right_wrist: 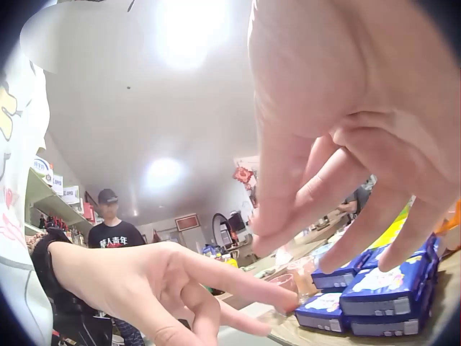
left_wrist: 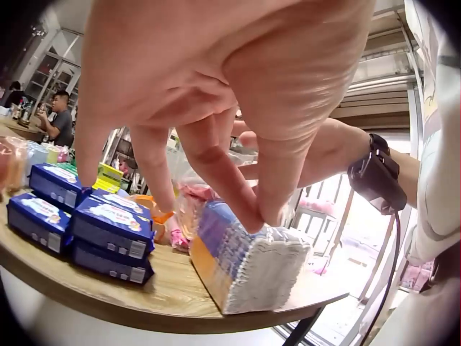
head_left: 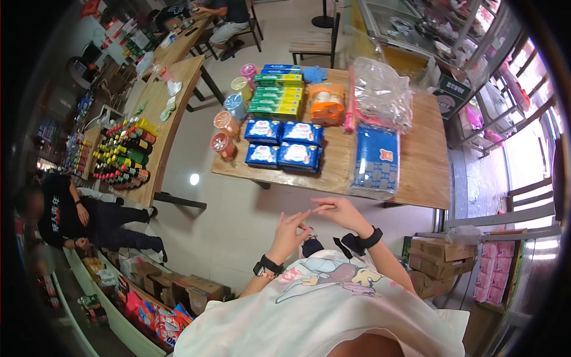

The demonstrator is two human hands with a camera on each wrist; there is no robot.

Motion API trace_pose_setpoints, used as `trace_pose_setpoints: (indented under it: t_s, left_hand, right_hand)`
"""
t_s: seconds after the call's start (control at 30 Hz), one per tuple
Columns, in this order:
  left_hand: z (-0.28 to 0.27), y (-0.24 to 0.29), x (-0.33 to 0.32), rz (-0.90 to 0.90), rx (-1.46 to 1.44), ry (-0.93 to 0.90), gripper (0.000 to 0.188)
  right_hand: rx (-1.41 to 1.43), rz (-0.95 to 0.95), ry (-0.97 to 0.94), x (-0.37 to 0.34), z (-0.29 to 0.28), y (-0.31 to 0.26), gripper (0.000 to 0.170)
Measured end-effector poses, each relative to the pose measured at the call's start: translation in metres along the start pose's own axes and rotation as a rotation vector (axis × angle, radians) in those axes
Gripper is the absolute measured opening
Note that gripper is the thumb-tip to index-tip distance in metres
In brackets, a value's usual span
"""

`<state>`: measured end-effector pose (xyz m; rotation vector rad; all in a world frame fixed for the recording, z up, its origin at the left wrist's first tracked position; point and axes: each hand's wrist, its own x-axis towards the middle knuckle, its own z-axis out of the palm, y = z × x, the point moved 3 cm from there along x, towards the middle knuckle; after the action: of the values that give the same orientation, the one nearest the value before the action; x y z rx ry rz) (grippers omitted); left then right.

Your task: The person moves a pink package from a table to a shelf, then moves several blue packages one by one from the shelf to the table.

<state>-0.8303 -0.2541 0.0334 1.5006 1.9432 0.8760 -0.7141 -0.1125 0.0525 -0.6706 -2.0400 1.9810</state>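
Note:
Both hands are in the air in front of the table's near edge, holding nothing. My left hand (head_left: 289,235) has its thumb and index fingertips together, the other fingers loosely extended, as the left wrist view also shows. To its right, my right hand (head_left: 342,213) points left with relaxed fingers, close to the left fingertips. Nearest beyond them on the wooden table (head_left: 336,172) are stacked blue packets (head_left: 299,154) and a plastic-wrapped blue patterned pack (head_left: 376,157). Behind the packets stand green-and-yellow boxes (head_left: 276,100) and an orange package (head_left: 326,104).
Colored cups (head_left: 223,144) line the table's left edge. A clear plastic bag (head_left: 380,92) lies at the back right. Bottles (head_left: 128,152) crowd another table at left, where a person (head_left: 65,211) stands. Cardboard boxes (head_left: 440,256) are stacked at right.

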Motion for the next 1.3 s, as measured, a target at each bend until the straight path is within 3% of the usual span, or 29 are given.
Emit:
trace_pose_setpoints:
  t_s: [0.07,0.13,0.2,0.27,0.3,0.37,0.47,0.6,0.67,0.7,0.77,0.8,0.87,0.9,0.97,1.07,1.13,1.17,1.3]
  left_hand:
    - [-0.016,-0.013,-0.002,-0.106,0.077,-0.090,0.048]
    - [-0.017,-0.026,-0.012,-0.093,0.106,-0.024,0.050]
    - [-0.028,-0.030,-0.009,-0.061,0.135,0.042,0.052]
    - [-0.037,-0.029,-0.002,-0.258,0.111,-0.277,0.054]
    - [-0.031,-0.038,-0.002,-0.255,0.112,-0.287,0.054]
    - [-0.021,-0.054,0.004,-0.044,0.099,0.076,0.058]
    - [-0.037,-0.042,0.017,-0.167,0.065,-0.086,0.060]
    - [-0.043,-0.058,0.036,-0.126,-0.032,0.088,0.063]
    - [-0.046,-0.069,0.041,-0.253,0.016,-0.120,0.063]
    - [-0.045,-0.078,0.043,-0.255,0.019,-0.125,0.063]
    - [-0.045,-0.098,0.053,-0.181,-0.022,0.068,0.070]
    - [-0.053,-0.101,0.061,-0.184,-0.021,0.064,0.070]
    - [-0.071,-0.104,0.079,-0.329,0.026,-0.181,0.077]
    - [-0.080,-0.103,0.088,-0.338,0.032,-0.189,0.077]
    - [-0.102,-0.099,0.107,-0.167,0.117,-0.064,0.084]
    - [-0.110,-0.145,0.129,-0.139,0.082,0.033,0.085]
    - [-0.125,-0.158,0.147,-0.138,0.109,0.024,0.082]
    - [-0.132,-0.166,0.157,-0.109,0.059,0.082,0.080]
    - [-0.147,-0.198,0.189,-0.138,-0.013,0.131,0.073]
  right_hand:
    - [-0.085,-0.001,-0.109,0.022,0.019,-0.012,0.036]
    - [-0.086,0.200,-0.115,0.031,0.039,-0.013,0.036]
    - [-0.075,0.121,-0.054,0.036,0.049,-0.012,0.036]
    - [-0.066,0.050,0.017,0.037,0.052,-0.005,0.036]
    - [-0.036,0.092,0.002,0.036,0.049,0.005,0.037]
    - [-0.005,0.137,-0.007,0.034,0.042,0.022,0.037]
    - [-0.067,-0.003,0.108,0.034,0.027,0.040,0.039]
    - [0.010,0.189,0.158,0.057,0.010,0.055,0.037]
    - [0.068,0.253,0.212,0.070,0.006,0.051,0.034]
    - [0.045,0.168,0.240,0.080,0.005,0.059,0.032]
    - [-0.002,0.116,0.278,0.102,0.004,0.058,0.031]
    - [-0.053,0.064,0.313,0.113,0.003,0.056,0.030]
    - [0.017,0.140,0.300,0.135,-0.001,0.058,0.029]
    - [0.085,0.209,0.288,0.148,0.000,0.060,0.029]
    - [0.163,0.186,0.257,0.177,0.002,0.058,0.029]
    - [0.219,0.147,0.218,0.219,0.008,0.061,0.032]
    - [0.112,0.128,0.284,0.245,0.014,0.051,0.038]
    - [0.100,0.237,0.247,0.256,0.016,0.047,0.047]
    - [0.069,0.262,0.324,0.290,0.023,0.041,0.062]
